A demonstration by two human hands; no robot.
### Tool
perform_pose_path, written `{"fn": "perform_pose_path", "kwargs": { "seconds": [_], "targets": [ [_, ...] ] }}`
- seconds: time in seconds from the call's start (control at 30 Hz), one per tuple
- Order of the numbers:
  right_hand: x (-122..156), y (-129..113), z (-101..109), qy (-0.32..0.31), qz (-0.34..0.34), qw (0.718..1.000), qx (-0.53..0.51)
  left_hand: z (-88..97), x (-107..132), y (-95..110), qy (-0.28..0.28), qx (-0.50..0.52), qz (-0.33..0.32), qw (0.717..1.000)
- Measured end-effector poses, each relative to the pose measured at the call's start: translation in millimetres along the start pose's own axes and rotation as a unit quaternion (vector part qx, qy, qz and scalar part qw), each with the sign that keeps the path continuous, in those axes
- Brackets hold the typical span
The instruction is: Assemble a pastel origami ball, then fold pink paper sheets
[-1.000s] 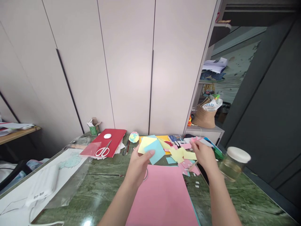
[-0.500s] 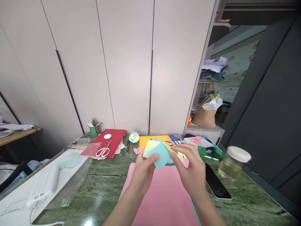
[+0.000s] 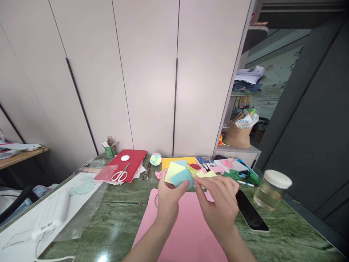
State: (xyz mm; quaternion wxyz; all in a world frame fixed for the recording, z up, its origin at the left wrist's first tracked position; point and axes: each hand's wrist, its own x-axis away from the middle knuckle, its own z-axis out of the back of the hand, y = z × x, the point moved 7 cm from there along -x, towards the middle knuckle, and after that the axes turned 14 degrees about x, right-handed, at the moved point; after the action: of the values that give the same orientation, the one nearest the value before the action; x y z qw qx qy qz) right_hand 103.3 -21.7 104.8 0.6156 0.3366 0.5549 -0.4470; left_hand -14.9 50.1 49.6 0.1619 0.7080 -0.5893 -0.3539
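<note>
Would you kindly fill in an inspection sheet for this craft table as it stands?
Surface: green marbled table, crowded along its far edge.
Things in hand: yellow and blue paper squares, fanned, above a pink sheet lying flat.
Clutter: scissors on a red folder; phone and lidded jar at the right.
Hands: left hand grips the paper squares; right hand has fingertips at their right edge, grip unclear.
Cables: white cable at the near left corner.
Surroundings: white cabinet doors; woven basket on a side shelf.
</note>
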Motion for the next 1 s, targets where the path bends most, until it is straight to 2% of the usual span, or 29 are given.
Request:
{"fn": "perform_pose_path", "kwargs": {
  "seconds": [0.07,0.13,0.17,0.23,0.33,0.4,0.47,0.57,0.63,0.7,0.87,1.0],
  "targets": [
    [2,5,-2,-0.009,-0.028,0.999,-0.043,-0.5,2,2,0.005,0.016,-0.003,1.000],
    [5,21,-6,-0.025,-0.116,0.984,-0.130,-2.1,3,4,0.002,0.043,0.002,0.999],
    [7,30,-11,-0.044,-0.175,0.966,-0.187,-3.0,4,5,-0.002,0.058,0.002,0.998],
    [15,44,-27,-0.116,-0.289,0.897,-0.313,-4.0,3,6,-0.009,0.079,0.002,0.997],
    [27,42,-54,-0.261,-0.396,0.741,-0.475,-3.7,-1,5,-0.025,0.077,0.008,0.997],
    [32,36,-62,-0.301,-0.434,0.654,-0.542,-3.0,-4,5,-0.043,0.062,0.005,0.997],
    [33,33,-65,-0.295,-0.458,0.604,-0.582,-1.2,-7,7,-0.054,0.044,-0.008,0.998],
    [35,29,-69,-0.292,-0.475,0.559,-0.614,1.1,-10,9,-0.059,0.026,-0.016,0.998],
    [35,23,-69,-0.299,-0.473,0.540,-0.629,0.8,-10,9,-0.059,0.032,-0.010,0.998],
    [33,18,-67,-0.297,-0.455,0.540,-0.643,-1.1,-9,8,-0.056,0.052,0.003,0.997],
    [31,15,-60,-0.252,-0.422,0.629,-0.602,-14.3,-3,-1,-0.100,0.099,0.062,0.988],
    [36,17,-64,-0.245,-0.452,0.631,-0.581,-14.7,-2,-6,-0.100,0.105,0.062,0.988]
  ]
}}
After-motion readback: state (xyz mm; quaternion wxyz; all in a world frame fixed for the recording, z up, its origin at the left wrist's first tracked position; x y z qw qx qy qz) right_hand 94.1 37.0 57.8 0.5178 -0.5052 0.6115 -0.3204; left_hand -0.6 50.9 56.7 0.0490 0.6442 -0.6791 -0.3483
